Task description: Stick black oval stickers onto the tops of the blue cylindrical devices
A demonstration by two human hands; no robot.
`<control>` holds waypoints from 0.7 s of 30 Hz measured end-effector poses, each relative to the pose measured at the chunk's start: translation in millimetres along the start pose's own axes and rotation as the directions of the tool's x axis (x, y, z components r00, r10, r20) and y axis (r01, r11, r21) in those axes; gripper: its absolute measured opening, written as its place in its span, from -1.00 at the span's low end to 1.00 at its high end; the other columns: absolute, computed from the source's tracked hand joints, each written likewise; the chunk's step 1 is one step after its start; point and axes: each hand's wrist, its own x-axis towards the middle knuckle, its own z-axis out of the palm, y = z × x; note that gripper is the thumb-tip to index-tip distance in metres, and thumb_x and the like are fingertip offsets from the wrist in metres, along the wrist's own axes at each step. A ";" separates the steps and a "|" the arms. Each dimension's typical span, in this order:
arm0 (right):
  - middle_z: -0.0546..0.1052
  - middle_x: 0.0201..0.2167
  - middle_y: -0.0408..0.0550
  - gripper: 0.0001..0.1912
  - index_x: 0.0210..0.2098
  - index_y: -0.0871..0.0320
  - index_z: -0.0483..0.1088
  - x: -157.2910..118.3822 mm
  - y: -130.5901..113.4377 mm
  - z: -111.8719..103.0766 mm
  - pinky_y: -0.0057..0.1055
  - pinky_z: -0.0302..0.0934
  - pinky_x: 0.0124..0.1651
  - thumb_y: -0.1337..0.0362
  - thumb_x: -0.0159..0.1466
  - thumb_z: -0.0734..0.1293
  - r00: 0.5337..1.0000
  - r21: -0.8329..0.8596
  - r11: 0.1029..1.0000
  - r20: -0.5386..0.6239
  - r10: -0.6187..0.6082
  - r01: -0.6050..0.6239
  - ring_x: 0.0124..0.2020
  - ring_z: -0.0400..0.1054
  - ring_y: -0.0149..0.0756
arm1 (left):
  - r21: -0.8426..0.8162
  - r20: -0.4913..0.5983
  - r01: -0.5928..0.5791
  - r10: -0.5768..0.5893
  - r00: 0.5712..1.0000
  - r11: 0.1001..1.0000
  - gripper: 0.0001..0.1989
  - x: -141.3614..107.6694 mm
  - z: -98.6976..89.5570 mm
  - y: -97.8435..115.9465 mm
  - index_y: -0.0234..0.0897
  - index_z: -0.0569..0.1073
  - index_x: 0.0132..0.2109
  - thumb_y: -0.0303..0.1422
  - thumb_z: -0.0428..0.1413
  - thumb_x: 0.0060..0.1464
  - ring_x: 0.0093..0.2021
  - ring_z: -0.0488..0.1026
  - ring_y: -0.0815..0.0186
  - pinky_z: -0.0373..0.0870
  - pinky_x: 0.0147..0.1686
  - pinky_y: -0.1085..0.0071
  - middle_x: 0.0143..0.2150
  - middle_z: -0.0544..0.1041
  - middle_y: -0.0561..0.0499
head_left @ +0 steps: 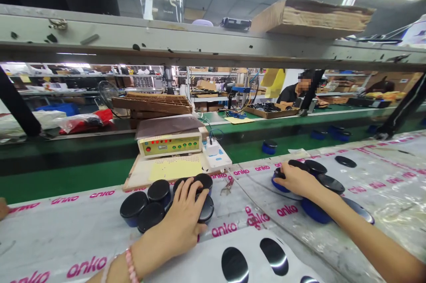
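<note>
Smoothly rounded, glossy black-topped cylinders

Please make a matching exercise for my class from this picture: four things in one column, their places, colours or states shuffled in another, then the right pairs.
Things
1. Left hand
2. Right hand
3. Beaded bracelet
4. Control box

Places, colours, states
A. Pink, worn at a wrist
B. Touching round pieces in the picture's right half
C. Under a brown sheet, red lights lit
D. Over black-topped pieces in the picture's left half

Pairs: 1-D, 2-B, 3-A, 4-C
</note>
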 end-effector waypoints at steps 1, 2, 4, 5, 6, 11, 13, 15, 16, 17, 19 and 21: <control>0.47 -0.48 -0.06 -0.82 -0.45 0.19 0.29 1.0 -2.2 -0.7 -0.45 0.06 -0.50 0.25 0.12 0.37 1.000 0.022 1.000 0.021 0.001 -0.002 -0.51 0.34 -0.33 | -0.042 -0.008 0.008 -0.009 1.000 0.999 -0.24 0.6 -0.6 0.0 -0.38 0.16 0.27 -0.46 0.17 -0.11 0.33 -0.20 -0.17 -0.25 0.24 -0.15 0.31 0.04 -0.32; 0.46 -0.50 -0.07 -0.82 -0.47 0.18 0.27 -0.5 -7.2 -4.2 -0.44 0.06 -0.51 0.26 0.11 0.37 1.000 0.048 0.999 0.029 0.002 -0.004 -0.51 0.34 -0.32 | -0.109 -0.030 0.005 -0.008 1.000 0.994 -0.22 1.3 -2.1 1.6 -0.31 0.11 0.29 -0.42 0.18 -0.08 0.34 -0.24 -0.14 -0.23 0.24 -0.15 0.34 -0.02 -0.27; 0.45 -0.55 -0.09 -0.79 -0.46 0.13 0.24 -10.4 -25.4 -19.1 -0.42 0.06 -0.52 0.17 0.14 0.34 1.000 0.104 0.995 0.023 -0.007 0.005 -0.54 0.32 -0.29 | -0.293 -0.098 -0.032 0.003 0.995 0.956 -0.25 3.3 -8.5 10.1 -0.14 0.06 0.31 -0.30 0.18 0.00 0.35 -0.22 -0.07 -0.17 0.25 -0.10 0.36 -0.12 -0.17; 0.44 -0.58 -0.13 -0.75 -0.44 0.11 0.22 -18.0 -37.7 -29.6 -0.43 0.07 -0.52 0.10 0.17 0.31 0.999 0.156 0.987 0.022 -0.033 0.030 -0.56 0.31 -0.30 | -0.400 -0.129 -0.061 0.010 0.992 0.914 -0.26 4.8 -13.0 16.8 -0.09 0.05 0.30 -0.23 0.18 0.03 0.34 -0.16 -0.04 -0.10 0.25 -0.06 0.37 -0.16 -0.13; 0.43 -0.60 -0.19 -0.72 -0.42 0.10 0.20 -26.9 -51.4 -41.1 -0.44 0.10 -0.52 0.03 0.19 0.28 0.997 0.230 0.970 0.023 -0.079 0.072 -0.57 0.30 -0.33 | -0.509 -0.150 -0.087 0.012 0.989 0.857 -0.26 6.7 -18.1 24.2 -0.05 0.03 0.30 -0.17 0.17 0.04 0.32 -0.09 -0.01 -0.02 0.24 -0.01 0.37 -0.17 -0.12; 0.48 -0.48 -0.22 -0.73 -0.43 0.08 0.15 -71.7 -110.9 -87.4 -0.54 0.17 -0.57 0.08 0.21 0.28 0.910 0.772 0.549 -0.088 -0.405 0.319 -0.54 0.33 -0.42 | -0.882 -0.061 -0.100 0.099 0.993 0.460 -0.26 15.5 -41.8 50.9 -0.20 0.18 0.25 -0.02 0.18 -0.01 0.12 0.29 0.05 0.19 0.12 0.14 0.17 0.29 -0.19; 0.48 -0.47 -0.21 -0.78 -0.41 0.09 0.20 -82.7 -119.5 -94.5 -0.54 0.22 -0.55 0.11 0.24 0.27 0.899 0.773 0.513 -0.166 -0.406 0.375 -0.51 0.35 -0.41 | -0.960 -0.016 -0.049 0.118 0.993 0.277 -0.32 13.9 -45.6 51.6 -0.27 0.34 0.12 -0.04 0.26 -0.09 0.04 0.37 0.06 0.24 0.05 0.19 0.05 0.43 -0.17; 0.49 -0.44 -0.19 -0.83 -0.34 0.08 0.26 -89.3 -119.7 -97.5 -0.53 0.28 -0.48 0.13 0.28 0.25 0.881 0.753 0.504 -0.212 -0.423 0.423 -0.46 0.39 -0.39 | -0.994 0.045 0.038 0.069 0.997 0.103 -0.37 8.6 -46.1 49.3 -0.31 0.40 0.06 -0.12 0.32 -0.13 -0.02 0.42 0.10 0.31 -0.04 0.27 -0.01 0.47 -0.16; 0.50 -0.40 -0.18 -0.85 -0.29 0.07 0.28 -91.4 -118.0 -98.3 -0.53 0.31 -0.45 0.13 0.29 0.23 0.869 0.743 0.497 -0.230 -0.439 0.448 -0.43 0.41 -0.39 | -0.996 0.092 0.091 0.030 0.995 0.021 -0.43 5.1 -45.7 48.1 -0.31 0.41 0.04 -0.15 0.30 -0.09 -0.07 0.44 0.15 0.34 -0.09 0.31 -0.05 0.49 -0.16; 0.50 -0.36 -0.17 -0.86 -0.24 0.06 0.29 -93.1 -116.1 -99.0 -0.54 0.33 -0.42 0.15 0.31 0.22 0.857 0.730 0.493 -0.253 -0.449 0.473 -0.39 0.42 -0.38 | -0.987 0.143 0.142 -0.002 0.990 -0.070 -0.50 1.3 -45.3 47.0 -0.33 0.43 0.02 -0.16 0.27 -0.03 -0.13 0.47 0.19 0.36 -0.14 0.34 -0.09 0.51 -0.15; 0.50 -0.32 -0.16 -0.90 -0.20 0.04 0.30 -96.1 -113.6 -99.8 -0.56 0.34 -0.36 0.21 0.33 0.19 0.832 0.690 0.490 -0.321 -0.453 0.533 -0.33 0.43 -0.39 | -0.942 0.222 0.206 -0.029 0.975 -0.263 -0.58 -5.3 -45.4 45.7 -0.39 0.46 -0.04 -0.13 0.14 0.09 -0.23 0.51 0.23 0.40 -0.18 0.33 -0.17 0.54 -0.17; 0.47 -0.34 -0.17 -0.91 -0.24 0.05 0.30 -99.2 -114.8 -99.2 -0.58 0.33 -0.34 0.30 0.34 0.17 0.793 0.628 0.488 -0.427 -0.435 0.606 -0.33 0.41 -0.42 | -0.883 0.242 0.214 -0.014 0.970 -0.418 -0.54 -9.7 -46.9 45.1 -0.47 0.48 -0.10 -0.10 0.02 0.16 -0.27 0.53 0.18 0.42 -0.16 0.27 -0.22 0.55 -0.21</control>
